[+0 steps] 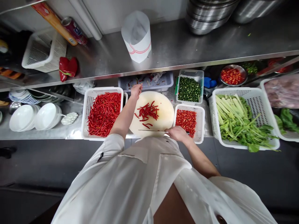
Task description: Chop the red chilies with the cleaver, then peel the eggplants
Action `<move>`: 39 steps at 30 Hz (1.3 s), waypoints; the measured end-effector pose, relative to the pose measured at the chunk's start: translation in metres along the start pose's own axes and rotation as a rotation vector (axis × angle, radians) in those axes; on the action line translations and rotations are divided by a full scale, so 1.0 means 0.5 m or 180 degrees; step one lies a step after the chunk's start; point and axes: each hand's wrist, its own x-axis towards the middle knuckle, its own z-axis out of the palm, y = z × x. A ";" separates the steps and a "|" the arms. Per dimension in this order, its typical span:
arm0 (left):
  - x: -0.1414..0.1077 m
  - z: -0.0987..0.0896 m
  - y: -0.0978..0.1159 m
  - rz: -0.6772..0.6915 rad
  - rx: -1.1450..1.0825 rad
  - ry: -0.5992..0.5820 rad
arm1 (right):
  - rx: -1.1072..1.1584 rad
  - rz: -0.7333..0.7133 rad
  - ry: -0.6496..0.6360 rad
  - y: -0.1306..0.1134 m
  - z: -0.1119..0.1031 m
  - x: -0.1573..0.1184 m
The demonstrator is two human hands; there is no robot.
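Note:
My right hand (177, 133) grips a knife (153, 130), its blade lying flat-on-edge across the near side of a round cutting board (166, 105). Several red chilies (149, 111) lie heaped on the board's middle, a few of them loose nearer the blade. Over the board's far left edge, beside a grey tray with scraps (161, 81), my left hand (136, 91) has its fingers pinched together; what is in them, if anything, is too small to see. Left of the board stands a white basket full of whole red chilies (104, 113). Chopped red chilies (187, 120) fill part of a white basket at the right.
A clear container of chopped green chilies (189, 89) stands behind the red ones. Farther right is a basket of celery (238, 115). White bowls (23, 118) stand at the left. A steel shelf (168, 46) overhangs the back, holding a paper chef's hat (137, 37).

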 end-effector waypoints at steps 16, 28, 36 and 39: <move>-0.186 -0.081 -0.182 0.2314 0.2992 -0.2555 | -0.0478 -0.0352 0.0122 0.093 -0.140 0.151; -0.297 -0.204 -0.251 0.2154 0.2552 -0.1444 | -0.0619 -0.0343 0.0162 0.124 -0.154 0.150; -0.273 -0.165 -0.240 0.2163 0.2774 -0.1662 | -0.0682 -0.0376 0.0135 0.157 -0.166 0.172; -0.288 -0.193 -0.245 0.2169 0.2647 -0.1785 | -0.0712 -0.0211 0.0268 0.181 -0.170 0.159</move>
